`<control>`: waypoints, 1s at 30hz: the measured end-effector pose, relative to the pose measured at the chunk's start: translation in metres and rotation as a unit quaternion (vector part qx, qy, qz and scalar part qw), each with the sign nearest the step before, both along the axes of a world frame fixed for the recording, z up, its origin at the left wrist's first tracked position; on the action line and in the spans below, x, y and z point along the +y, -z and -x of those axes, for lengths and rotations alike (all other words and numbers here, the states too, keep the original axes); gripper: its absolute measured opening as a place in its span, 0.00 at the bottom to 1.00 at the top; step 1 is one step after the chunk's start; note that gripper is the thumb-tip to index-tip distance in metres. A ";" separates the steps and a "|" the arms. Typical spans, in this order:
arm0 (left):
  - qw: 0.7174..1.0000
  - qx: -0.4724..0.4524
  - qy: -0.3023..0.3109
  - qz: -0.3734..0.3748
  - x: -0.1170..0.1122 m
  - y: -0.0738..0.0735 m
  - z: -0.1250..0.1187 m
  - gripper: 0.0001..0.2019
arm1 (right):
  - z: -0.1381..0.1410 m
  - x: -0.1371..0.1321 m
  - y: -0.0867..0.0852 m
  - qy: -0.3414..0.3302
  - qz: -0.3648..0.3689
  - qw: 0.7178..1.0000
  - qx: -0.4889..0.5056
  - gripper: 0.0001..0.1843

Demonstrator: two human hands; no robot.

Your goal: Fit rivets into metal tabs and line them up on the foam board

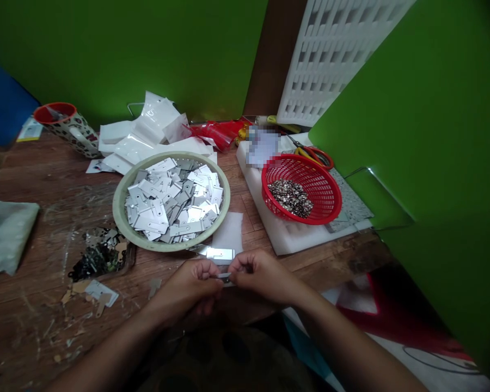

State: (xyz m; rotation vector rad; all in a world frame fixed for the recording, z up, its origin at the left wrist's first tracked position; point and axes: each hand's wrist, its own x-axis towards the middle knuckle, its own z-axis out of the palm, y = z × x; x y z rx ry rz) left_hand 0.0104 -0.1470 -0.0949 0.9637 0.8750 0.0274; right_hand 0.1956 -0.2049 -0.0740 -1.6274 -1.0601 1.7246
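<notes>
Between my two hands, near the table's front edge, is a small silvery metal plate [224,276]. My left hand [196,286] pinches its left end, and my right hand [257,277] closes on its right end. The fingers cover most of the piece. Just beyond them lies another flat metal plate [220,254], beside a white sheet [228,231]. A pale green round basket [120,212], heaped with many silvery metal plates [175,196], stands behind my left hand. Farther right, a red plastic basket [326,190] holds a pile of small shiny metal parts [292,197].
A white foam slab [286,242] lies under the red basket, with orange-handled scissors [320,158] behind. Left are a tray of small dark parts [100,256], loose scraps [102,296], a plastic bag [8,234] and a mug [75,130]. Green panels [147,49] enclose the back and right.
</notes>
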 end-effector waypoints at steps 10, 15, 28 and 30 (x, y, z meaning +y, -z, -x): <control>0.999 -0.012 -0.031 -0.007 0.002 -0.002 0.008 0.13 | -0.011 0.021 0.021 0.127 -0.142 0.964 -0.185 0.08; 0.997 0.033 0.015 -0.065 0.000 -0.007 0.008 0.10 | -0.010 0.028 0.043 0.164 -0.137 0.954 -0.212 0.09; 0.657 0.081 0.272 -0.698 0.014 0.011 -0.028 0.23 | -0.015 0.019 0.047 0.125 -0.173 0.936 -0.278 0.08; 0.638 0.091 0.293 -0.707 0.016 0.012 -0.031 0.23 | -0.014 0.018 0.046 0.123 -0.182 0.928 -0.299 0.07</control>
